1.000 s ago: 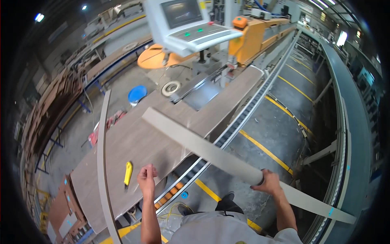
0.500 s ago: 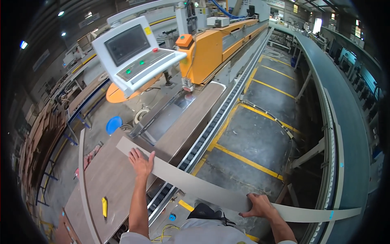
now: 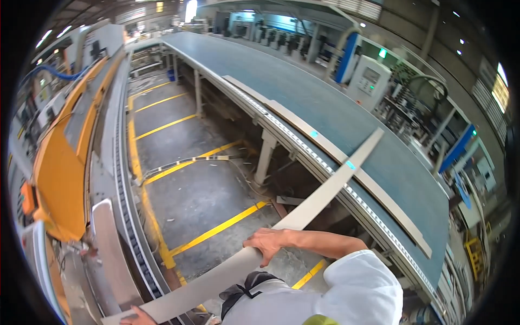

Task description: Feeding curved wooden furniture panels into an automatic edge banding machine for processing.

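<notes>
A long beige board strip spans from the lower left across the aisle to the green conveyor belt, where its far end rests. It bears a small teal mark near that end. My right hand grips the strip around its middle, with fingers and thumb over its edges. At the bottom edge of the picture, my left hand holds the near end of the strip; part of this hand is cut off. Underneath the held strip, another beige strip lies along the belt's near edge.
An orange machine stands at the left beside a black chain track. Brown panel lies next to the track. Yellow lines mark the grey floor between track and conveyor. A control cabinet stands beyond the belt.
The view has swung to the right, bringing the conveyor to the middle. The held strip now slants up to the right over the belt. My left hand has moved to the lower edge.
</notes>
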Tool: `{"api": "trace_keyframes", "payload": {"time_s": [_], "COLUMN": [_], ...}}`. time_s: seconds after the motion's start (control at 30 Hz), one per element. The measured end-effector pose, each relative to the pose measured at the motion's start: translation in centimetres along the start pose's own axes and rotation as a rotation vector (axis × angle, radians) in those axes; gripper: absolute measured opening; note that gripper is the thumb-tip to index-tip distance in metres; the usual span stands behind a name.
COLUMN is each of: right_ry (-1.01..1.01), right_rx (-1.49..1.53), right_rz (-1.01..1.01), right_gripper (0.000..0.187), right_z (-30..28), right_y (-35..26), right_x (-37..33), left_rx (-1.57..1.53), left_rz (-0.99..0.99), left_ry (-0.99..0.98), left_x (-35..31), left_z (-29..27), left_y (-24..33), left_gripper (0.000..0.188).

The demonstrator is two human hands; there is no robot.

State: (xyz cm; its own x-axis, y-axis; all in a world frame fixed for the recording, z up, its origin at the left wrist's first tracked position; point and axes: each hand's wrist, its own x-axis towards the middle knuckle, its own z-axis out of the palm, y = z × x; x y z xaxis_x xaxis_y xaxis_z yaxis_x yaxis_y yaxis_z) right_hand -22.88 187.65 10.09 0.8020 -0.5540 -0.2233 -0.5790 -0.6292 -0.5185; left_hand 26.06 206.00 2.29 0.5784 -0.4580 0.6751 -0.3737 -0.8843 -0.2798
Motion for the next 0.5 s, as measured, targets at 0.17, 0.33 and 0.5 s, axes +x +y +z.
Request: {"api": "trace_keyframes", "payload": {"time_s": [0.17, 0.33, 0.5], "right_ry": [-0.081, -0.11, -0.03], "right_rx": [-0.04, 0.012, -0.095], "right_rz": [0.028, -0.023, -0.04], "right_gripper": [0.062, 0.064, 0.074], "right_z": [-1.3, -2.6, -4.7], "right_y": [0.9, 4.9, 8.6], "right_x": [3.0, 5.7, 6.4], "left_rx": [-0.083, -0.44, -0.6], "left_rz": [0.061, 0.002, -0.36], "left_ry": [-0.125, -0.404, -0.534], "left_x": [-1.9, -1.7, 2.5], "left_z": [-3.9, 6.3, -0.4], "left_y": [0.3, 2.2, 7.7], "left_gripper": [0.092, 0.084, 0.091]}}
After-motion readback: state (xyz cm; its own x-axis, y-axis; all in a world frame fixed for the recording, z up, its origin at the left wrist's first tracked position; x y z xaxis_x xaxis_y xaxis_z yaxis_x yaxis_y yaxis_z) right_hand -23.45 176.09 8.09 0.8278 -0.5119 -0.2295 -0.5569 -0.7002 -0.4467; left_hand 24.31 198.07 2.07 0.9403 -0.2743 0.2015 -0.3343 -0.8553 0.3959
